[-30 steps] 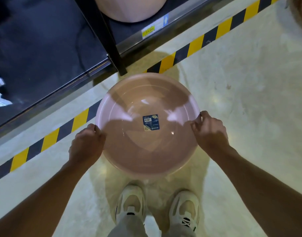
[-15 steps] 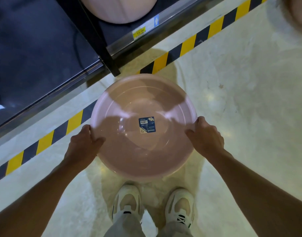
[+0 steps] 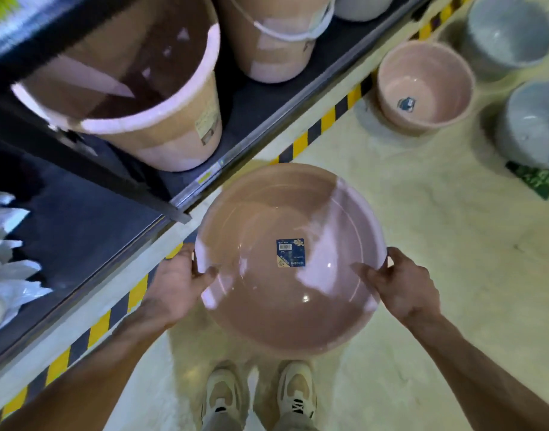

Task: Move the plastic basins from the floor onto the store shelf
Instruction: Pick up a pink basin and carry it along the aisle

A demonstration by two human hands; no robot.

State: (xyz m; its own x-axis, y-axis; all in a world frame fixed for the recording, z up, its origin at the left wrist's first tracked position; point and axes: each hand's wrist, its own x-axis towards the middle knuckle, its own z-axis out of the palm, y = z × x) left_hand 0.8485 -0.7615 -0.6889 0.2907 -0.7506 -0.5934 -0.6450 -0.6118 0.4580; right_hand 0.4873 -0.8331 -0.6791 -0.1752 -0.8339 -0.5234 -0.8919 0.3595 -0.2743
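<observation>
**Head view: pink basin held above the floor beside the shelf**

Head camera, looking down. Pink basin [image 3: 290, 259] held level and open side up by both hands, off the floor, above a pair of pale shoes [image 3: 260, 396]. Left hand [image 3: 176, 284] gripping the left rim, thumb hooked over the edge and lying inside the bowl, fingers out of sight beneath. Right hand [image 3: 404, 287] gripping the right rim likewise, thumb inside, fingers curled under. Blue and yellow label [image 3: 290, 252] stuck at the centre of the basin floor. Far edge of the basin just beside the metal lip of the dark shelf [image 3: 80, 231]; whether touching cannot be told. On the shelf, two tan buckets: large near bucket [image 3: 161, 132] with pale rim, and farther bucket [image 3: 276, 54] with white handle. Yellow and black hazard tape [image 3: 316, 132] running along the shelf base. On the pale floor [image 3: 438, 231] at upper right, well apart from the hands: smaller pink basin [image 3: 425, 85] with label inside, two grey basins [image 3: 509, 35] [image 3: 534, 126], and green floor sticker [image 3: 537, 178].
</observation>
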